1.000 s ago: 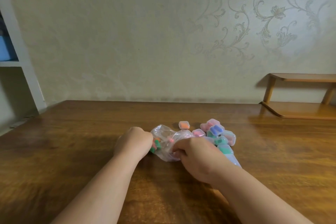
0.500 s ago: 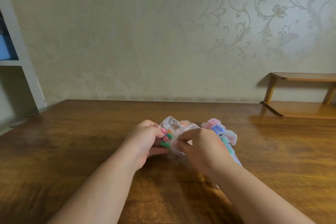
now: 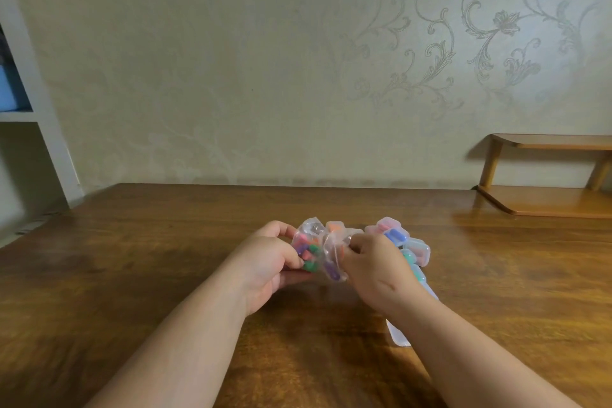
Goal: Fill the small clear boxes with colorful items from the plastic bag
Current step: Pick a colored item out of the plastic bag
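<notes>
A small clear plastic bag (image 3: 319, 250) full of colorful items, pink, green, orange and purple, is held just above the wooden table (image 3: 132, 258). My left hand (image 3: 268, 262) grips its left side, fingers curled round it. My right hand (image 3: 374, 265) pinches the bag's crumpled right part. Behind my right hand lies a pile of small clear boxes (image 3: 402, 242) holding pink, blue and teal contents. Part of the pile is hidden by my right hand and forearm.
A clear box or lid (image 3: 399, 333) pokes out from under my right forearm. A low wooden shelf (image 3: 546, 199) stands at the table's back right by the wall. A white shelving unit (image 3: 36, 129) is at the far left.
Both hands have lifted the bag and turned it. My left hand has opened out from a fist over the bag to cupping its left side. The view shifted slightly.
</notes>
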Demonstrator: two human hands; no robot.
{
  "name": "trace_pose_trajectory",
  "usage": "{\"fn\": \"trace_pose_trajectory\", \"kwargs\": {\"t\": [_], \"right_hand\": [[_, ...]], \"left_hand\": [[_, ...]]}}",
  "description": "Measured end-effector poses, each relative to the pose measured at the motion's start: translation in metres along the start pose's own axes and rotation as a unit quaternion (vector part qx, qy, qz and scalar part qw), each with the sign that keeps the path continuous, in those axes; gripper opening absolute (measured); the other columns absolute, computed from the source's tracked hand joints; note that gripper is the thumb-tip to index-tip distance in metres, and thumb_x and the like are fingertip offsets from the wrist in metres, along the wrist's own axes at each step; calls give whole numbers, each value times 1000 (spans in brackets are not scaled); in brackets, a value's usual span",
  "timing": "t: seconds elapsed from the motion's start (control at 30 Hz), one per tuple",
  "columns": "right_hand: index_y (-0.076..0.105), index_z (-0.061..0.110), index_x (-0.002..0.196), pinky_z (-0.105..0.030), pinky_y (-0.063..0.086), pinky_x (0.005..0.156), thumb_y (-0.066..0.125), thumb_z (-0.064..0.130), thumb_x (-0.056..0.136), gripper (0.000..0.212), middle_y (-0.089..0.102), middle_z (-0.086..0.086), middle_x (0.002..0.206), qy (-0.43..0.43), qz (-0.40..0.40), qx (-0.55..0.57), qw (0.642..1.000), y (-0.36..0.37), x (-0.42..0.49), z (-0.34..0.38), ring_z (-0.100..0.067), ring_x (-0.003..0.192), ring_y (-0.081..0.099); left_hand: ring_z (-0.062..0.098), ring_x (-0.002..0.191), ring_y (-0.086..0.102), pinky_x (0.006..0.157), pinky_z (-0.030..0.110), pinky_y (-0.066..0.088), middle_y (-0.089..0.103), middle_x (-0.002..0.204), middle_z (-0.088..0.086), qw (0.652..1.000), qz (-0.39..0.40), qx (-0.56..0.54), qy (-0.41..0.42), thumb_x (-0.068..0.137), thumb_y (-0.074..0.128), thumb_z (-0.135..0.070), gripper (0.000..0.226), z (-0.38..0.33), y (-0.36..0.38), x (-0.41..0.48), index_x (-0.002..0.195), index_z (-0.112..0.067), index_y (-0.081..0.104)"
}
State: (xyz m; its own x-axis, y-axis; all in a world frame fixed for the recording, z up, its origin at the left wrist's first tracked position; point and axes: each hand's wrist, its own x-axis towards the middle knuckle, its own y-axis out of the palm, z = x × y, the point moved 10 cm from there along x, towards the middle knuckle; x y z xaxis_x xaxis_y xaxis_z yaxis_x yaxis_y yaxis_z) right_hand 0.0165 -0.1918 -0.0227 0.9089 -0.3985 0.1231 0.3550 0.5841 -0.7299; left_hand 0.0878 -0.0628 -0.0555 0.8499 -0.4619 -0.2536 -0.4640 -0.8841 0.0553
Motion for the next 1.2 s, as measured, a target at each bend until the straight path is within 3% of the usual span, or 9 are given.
{"fn": "trace_pose_trajectory", "kwargs": {"t": [0.27,0.4,0.47,0.6,0.73,0.93,1.03,1.13,1.2], "right_hand": [[49,17,64,-20,31,45,45,17,99,36,43,5,57,-8,-15,54,998,-8,1,2,-10,54,42],[67,18,95,-16,35,46,56,16,93,12,58,5,71,-8,-24,10,1000,-5,4,-2,-9,61,54],[67,21,105,-16,37,48,60,16,91,16,61,7,77,-13,-27,-15,999,-4,5,-2,-10,67,58],[67,21,105,-23,47,50,64,19,90,15,65,5,79,-11,-22,-26,999,0,10,-3,-11,68,62],[67,19,101,-13,33,44,67,22,89,13,56,10,69,-9,-40,-34,999,-1,12,-7,-7,60,55],[69,24,98,-10,31,43,65,18,85,15,61,10,76,-14,-61,-2,998,-4,11,-7,-7,64,57],[69,17,99,-17,41,48,59,15,87,16,65,6,76,-16,-49,3,999,1,13,-6,-8,65,60],[68,14,97,-19,34,46,56,16,92,13,55,6,65,-9,-42,-7,999,2,13,-9,-8,56,50],[66,12,101,-20,35,50,53,15,95,15,56,4,71,-10,-39,-35,999,2,14,-10,-10,61,52]], "left_hand": [[31,102,67,77,39,61,63,116,15,999,-32,-5,7,86,55,17,39,0,-8,3,110,-13,61],[30,97,68,76,40,60,67,111,15,999,-28,-12,13,90,55,13,33,0,-7,3,110,-11,61],[30,94,69,76,41,61,67,110,16,999,-24,-21,12,90,56,12,33,0,-6,5,114,-10,59],[31,96,71,78,42,61,68,112,17,1000,-12,-22,12,89,58,11,37,0,-3,5,119,-10,58],[31,96,71,78,42,62,67,113,17,1000,-9,-23,10,89,58,12,36,0,-2,5,118,-9,57],[31,94,72,75,41,62,70,109,16,1000,-10,-21,18,89,57,14,34,0,-3,5,115,-7,59],[31,96,72,79,43,62,69,110,16,1000,-7,-15,19,88,56,16,35,0,-2,5,114,-8,60],[32,98,70,82,45,61,66,114,17,1000,-2,-14,19,87,55,18,38,0,0,5,114,-7,60],[32,99,70,83,45,61,65,115,17,1000,-1,-11,14,87,55,18,40,1,1,4,115,-9,59]]}}
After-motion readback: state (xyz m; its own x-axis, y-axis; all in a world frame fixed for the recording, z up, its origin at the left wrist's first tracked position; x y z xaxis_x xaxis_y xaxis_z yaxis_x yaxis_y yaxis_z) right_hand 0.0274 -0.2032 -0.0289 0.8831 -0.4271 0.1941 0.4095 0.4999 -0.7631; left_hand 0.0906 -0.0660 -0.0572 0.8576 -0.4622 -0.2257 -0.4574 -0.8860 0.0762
